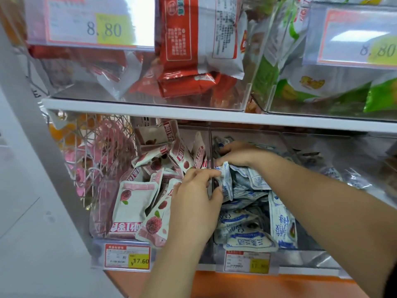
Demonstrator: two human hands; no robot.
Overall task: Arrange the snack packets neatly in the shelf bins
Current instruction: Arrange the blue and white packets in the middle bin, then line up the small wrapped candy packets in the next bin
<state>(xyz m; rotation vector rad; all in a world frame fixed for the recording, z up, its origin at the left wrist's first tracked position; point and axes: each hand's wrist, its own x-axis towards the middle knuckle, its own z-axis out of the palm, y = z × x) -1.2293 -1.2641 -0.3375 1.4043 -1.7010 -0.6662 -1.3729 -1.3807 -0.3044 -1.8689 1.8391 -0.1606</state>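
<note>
Packets of 2 kinds lie heaped either side of the clear divider (211,145): pink packets (133,203) left of it, blue packets (245,235) right of it. The left hand (193,196) reaches across the divider and pinches a crumpled blue packet (226,181) by its top edge. The right hand (240,153), just behind, curls its fingers round more blue packets against the divider. They look light, soft and slick, crinkling under grip, so the flat sealed edges seem the surest hold.

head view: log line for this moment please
left grip: pinches blue-and-white foil snack packet | right grip: grips neighbouring packets | place: clear plastic shelf bin
</note>
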